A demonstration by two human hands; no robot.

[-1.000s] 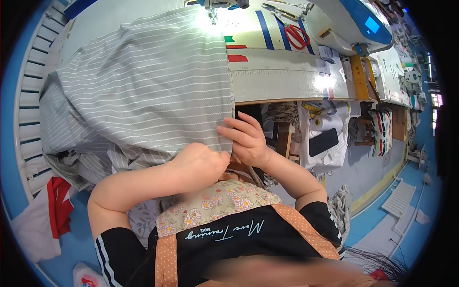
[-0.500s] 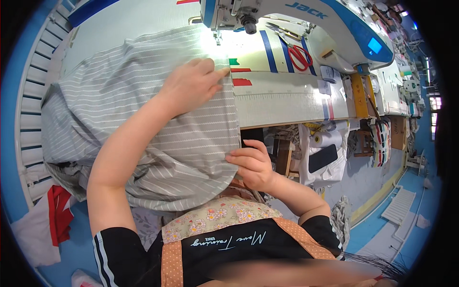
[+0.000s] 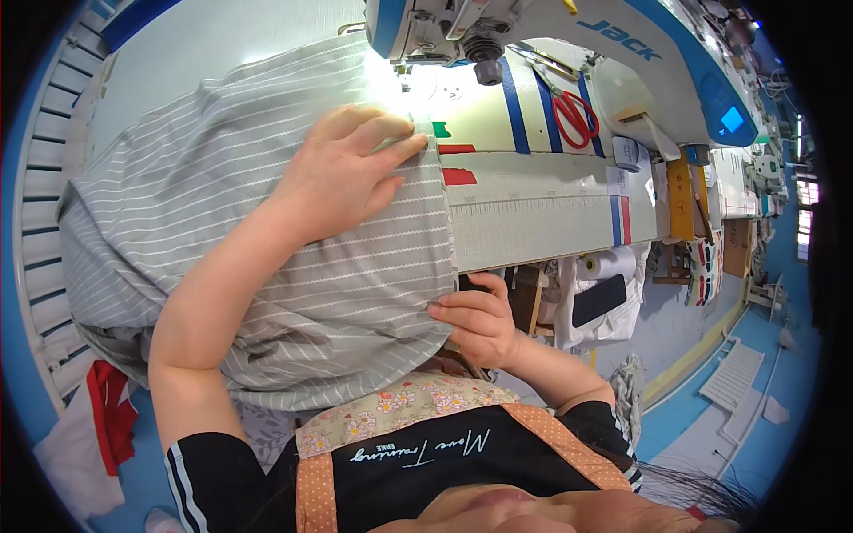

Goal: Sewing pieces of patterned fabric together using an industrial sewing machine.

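Note:
A grey striped fabric (image 3: 355, 275) with white lines spreads over the sewing table and hangs toward my lap. Its right edge runs up to the lit presser foot (image 3: 404, 82) of a white and blue sewing machine (image 3: 693, 84). Fingers extended, my left hand (image 3: 346, 169) lies flat on the cloth just below the presser foot, its fingertips close to that edge. Lower down the same edge, beside the table's front, my right hand (image 3: 480, 324) pinches the fabric between thumb and fingers. The thumb is partly hidden by the cloth.
Red-handled scissors (image 3: 576, 120) lie under the machine arm, right of the fabric. A ruler strip (image 3: 533, 200) runs along the table front. Below it, a black phone (image 3: 599, 301) and a white thread spool (image 3: 609, 262) rest on white cloth. A white railing (image 3: 40, 231) stands at the left.
The view has shifted slightly, so the machine appears farther right. My left hand stays flat on the fabric near the presser foot, and my right hand keeps its pinch on the edge.

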